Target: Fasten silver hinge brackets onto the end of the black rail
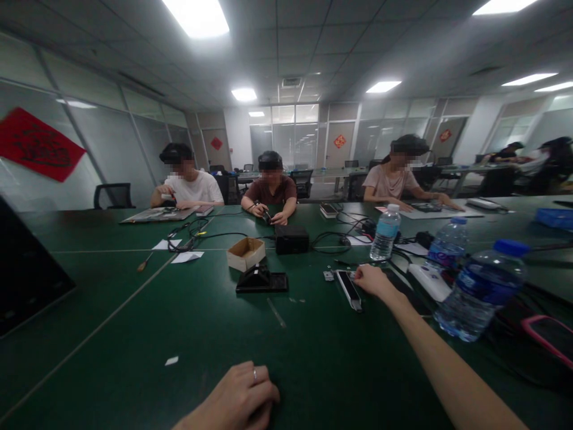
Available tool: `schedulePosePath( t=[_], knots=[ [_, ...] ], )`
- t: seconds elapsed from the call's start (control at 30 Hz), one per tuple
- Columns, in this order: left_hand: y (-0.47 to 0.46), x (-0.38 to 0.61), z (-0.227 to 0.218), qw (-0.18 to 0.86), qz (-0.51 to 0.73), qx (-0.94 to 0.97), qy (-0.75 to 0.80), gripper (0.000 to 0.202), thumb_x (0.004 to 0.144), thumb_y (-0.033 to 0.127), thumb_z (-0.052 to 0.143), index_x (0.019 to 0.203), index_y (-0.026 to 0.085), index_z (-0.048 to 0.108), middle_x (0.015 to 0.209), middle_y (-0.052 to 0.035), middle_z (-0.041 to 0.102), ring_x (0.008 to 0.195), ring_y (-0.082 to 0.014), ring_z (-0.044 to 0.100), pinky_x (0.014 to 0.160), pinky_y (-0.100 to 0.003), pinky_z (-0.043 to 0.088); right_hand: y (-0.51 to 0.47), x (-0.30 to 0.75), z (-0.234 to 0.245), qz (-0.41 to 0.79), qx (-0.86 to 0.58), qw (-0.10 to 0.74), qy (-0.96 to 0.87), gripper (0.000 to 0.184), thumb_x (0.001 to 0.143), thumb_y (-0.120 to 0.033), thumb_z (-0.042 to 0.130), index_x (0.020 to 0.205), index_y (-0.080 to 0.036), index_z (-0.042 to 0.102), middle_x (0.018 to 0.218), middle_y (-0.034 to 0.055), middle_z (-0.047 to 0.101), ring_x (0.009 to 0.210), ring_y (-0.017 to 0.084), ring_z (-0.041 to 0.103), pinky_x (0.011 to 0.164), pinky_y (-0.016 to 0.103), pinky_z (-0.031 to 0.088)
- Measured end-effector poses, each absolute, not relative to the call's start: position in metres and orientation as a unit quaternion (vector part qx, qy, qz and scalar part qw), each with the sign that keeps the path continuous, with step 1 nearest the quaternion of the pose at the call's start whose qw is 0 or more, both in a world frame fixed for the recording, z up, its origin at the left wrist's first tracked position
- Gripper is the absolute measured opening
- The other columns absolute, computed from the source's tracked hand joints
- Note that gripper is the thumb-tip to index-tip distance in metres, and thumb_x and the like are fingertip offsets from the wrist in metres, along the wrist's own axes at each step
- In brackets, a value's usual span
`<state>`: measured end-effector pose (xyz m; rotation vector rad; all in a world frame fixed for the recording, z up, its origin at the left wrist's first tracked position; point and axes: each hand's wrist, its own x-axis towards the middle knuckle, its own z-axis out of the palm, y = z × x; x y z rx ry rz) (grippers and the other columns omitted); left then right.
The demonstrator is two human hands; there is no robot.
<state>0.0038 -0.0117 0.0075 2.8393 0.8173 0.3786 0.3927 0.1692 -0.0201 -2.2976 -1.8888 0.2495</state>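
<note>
My right hand (373,279) reaches far out over the green table (134,334), fingers curled down, its fingertips touching the upper end of a narrow dark strip-shaped device (350,289). A small metal piece (328,276) lies just left of that device. My left hand (239,399) rests near the table's front edge, fingers curled into a loose fist, a ring on one finger; nothing shows in it. A black stand (262,280) sits to the left of the device.
Three water bottles (478,289) (445,246) (385,233) stand at the right. A small cardboard box (246,253), a black box (291,239), cables (192,230), a screwdriver (144,263) and paper scraps lie mid-table. Three people work at the far side. A pink-edged phone (548,337) lies right.
</note>
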Motion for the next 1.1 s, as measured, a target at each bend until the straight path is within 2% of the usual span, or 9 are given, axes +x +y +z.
schedulePosePath(
  t=[0.1, 0.27, 0.4, 0.57, 0.7, 0.8, 0.87, 1.0, 1.1],
  knots=[
    [-0.012, 0.004, 0.008, 0.083, 0.121, 0.95, 0.275, 0.028, 0.078, 0.001, 0.048, 0.095, 0.023, 0.052, 0.086, 0.0001, 0.061, 0.073, -0.015, 0.055, 0.065, -0.025, 0.038, 0.169, 0.395, -0.02, 0.093, -0.768, 0.077, -0.629, 0.013, 0.076, -0.019, 0.06, 0.086, -0.019, 0.068, 0.093, 0.0076, 0.069, 0.088, 0.022, 0.065, 0.071, 0.026, 0.046],
    [-0.012, 0.005, 0.008, 0.08, 0.124, 0.949, 0.278, 0.027, 0.078, 0.001, 0.047, 0.093, 0.023, 0.053, 0.085, 0.0, 0.062, 0.072, -0.0147, 0.055, 0.065, -0.026, 0.039, 0.168, 0.394, -0.019, 0.093, -0.778, 0.083, -0.615, 0.027, 0.079, -0.027, 0.06, 0.104, -0.019, 0.064, 0.102, 0.0101, 0.067, 0.09, 0.024, 0.065, 0.072, 0.03, 0.047],
    [-0.012, 0.005, 0.009, 0.079, 0.133, 0.949, 0.275, 0.026, 0.079, 0.001, 0.045, 0.092, 0.022, 0.054, 0.084, -0.0007, 0.062, 0.07, -0.0143, 0.056, 0.063, -0.024, 0.04, 0.166, 0.393, -0.017, 0.1, -0.775, 0.079, -0.619, 0.023, 0.081, -0.029, 0.059, 0.102, -0.023, 0.066, 0.102, 0.0083, 0.068, 0.091, 0.025, 0.065, 0.074, 0.031, 0.047],
    [-0.015, 0.005, 0.016, 0.084, 0.142, 0.948, 0.271, 0.025, 0.081, 0.002, 0.045, 0.092, 0.022, 0.054, 0.083, -0.0009, 0.063, 0.07, -0.0143, 0.056, 0.064, -0.024, 0.04, 0.165, 0.393, -0.015, 0.104, -0.77, 0.071, -0.626, 0.023, 0.082, -0.032, 0.057, 0.1, -0.022, 0.067, 0.1, 0.0082, 0.068, 0.09, 0.024, 0.065, 0.072, 0.03, 0.047],
    [-0.006, 0.002, -0.007, 0.075, 0.147, 0.949, 0.267, 0.024, 0.083, 0.003, 0.044, 0.094, 0.023, 0.053, 0.085, -0.0012, 0.064, 0.071, -0.0146, 0.057, 0.066, -0.025, 0.04, 0.164, 0.393, -0.014, 0.099, -0.763, 0.072, -0.635, 0.022, 0.082, -0.03, 0.057, 0.099, -0.02, 0.067, 0.1, 0.0083, 0.068, 0.091, 0.023, 0.065, 0.072, 0.028, 0.046],
    [0.007, -0.001, -0.036, 0.044, 0.174, 0.957, 0.227, 0.015, 0.084, 0.01, 0.048, 0.088, 0.024, 0.053, 0.073, 0.0011, 0.062, 0.06, -0.0131, 0.055, 0.054, -0.023, 0.036, 0.164, 0.393, -0.012, 0.099, -0.759, 0.07, -0.64, 0.021, 0.082, -0.03, 0.057, 0.097, -0.02, 0.067, 0.099, 0.008, 0.068, 0.092, 0.023, 0.064, 0.072, 0.028, 0.046],
    [0.01, -0.002, -0.042, 0.037, 0.178, 0.956, 0.23, 0.015, 0.086, 0.011, 0.048, 0.088, 0.024, 0.053, 0.072, 0.0014, 0.061, 0.059, -0.0127, 0.054, 0.053, -0.023, 0.035, 0.163, 0.393, -0.011, 0.1, -0.759, 0.068, -0.64, 0.02, 0.082, -0.03, 0.057, 0.097, -0.02, 0.067, 0.098, 0.0077, 0.069, 0.092, 0.024, 0.064, 0.071, 0.028, 0.046],
    [-0.002, 0.001, -0.012, 0.075, 0.151, 0.95, 0.263, 0.021, 0.085, 0.005, 0.047, 0.094, 0.024, 0.053, 0.083, -0.0002, 0.063, 0.069, -0.0139, 0.057, 0.062, -0.023, 0.04, 0.162, 0.39, -0.005, 0.105, -0.763, 0.064, -0.634, 0.022, 0.085, -0.035, 0.054, 0.094, -0.018, 0.066, 0.097, 0.0103, 0.069, 0.09, 0.025, 0.065, 0.069, 0.029, 0.045],
    [-0.012, 0.004, 0.011, 0.083, 0.141, 0.948, 0.274, 0.022, 0.084, 0.003, 0.048, 0.093, 0.023, 0.053, 0.085, 0.0003, 0.063, 0.072, -0.0139, 0.058, 0.067, -0.023, 0.041, 0.16, 0.383, -0.001, 0.122, -0.756, 0.062, -0.641, 0.027, 0.087, -0.041, 0.052, 0.087, -0.018, 0.066, 0.091, 0.0102, 0.07, 0.085, 0.024, 0.066, 0.066, 0.027, 0.044]
  ],
)
